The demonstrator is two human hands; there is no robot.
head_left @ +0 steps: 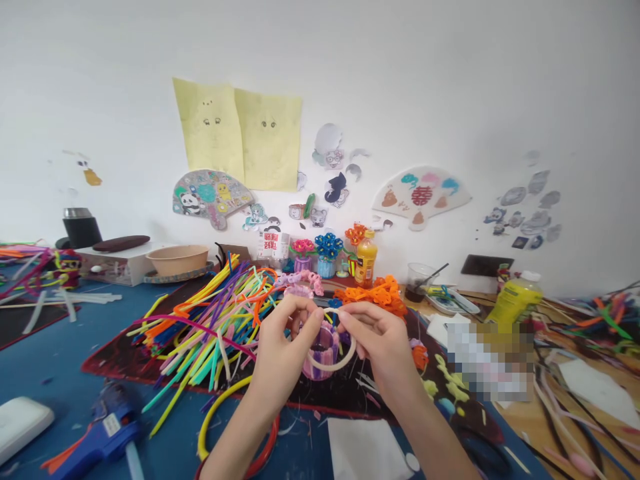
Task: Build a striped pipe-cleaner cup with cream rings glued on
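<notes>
Between both hands is a cream pipe cleaner [331,367] bent into a ring. My left hand [287,337] pinches the ring's upper left side with thumb and fingers. My right hand [379,333] grips its upper right side, close to the left fingertips. Directly behind the ring stands a small pink and purple fuzzy pot [319,376], partly hidden by the ring and left hand. A pile of loose coloured pipe cleaners [200,340] spreads to the left, and orange fuzzy pieces [375,295] lie beyond the right hand.
A blue glue gun [107,430] lies front left, near a white case [23,427]. White paper [360,450] is between my forearms. At the back are flower pots [327,267] and an orange drink bottle [367,257]. A yellow-green bottle [515,300] stands right.
</notes>
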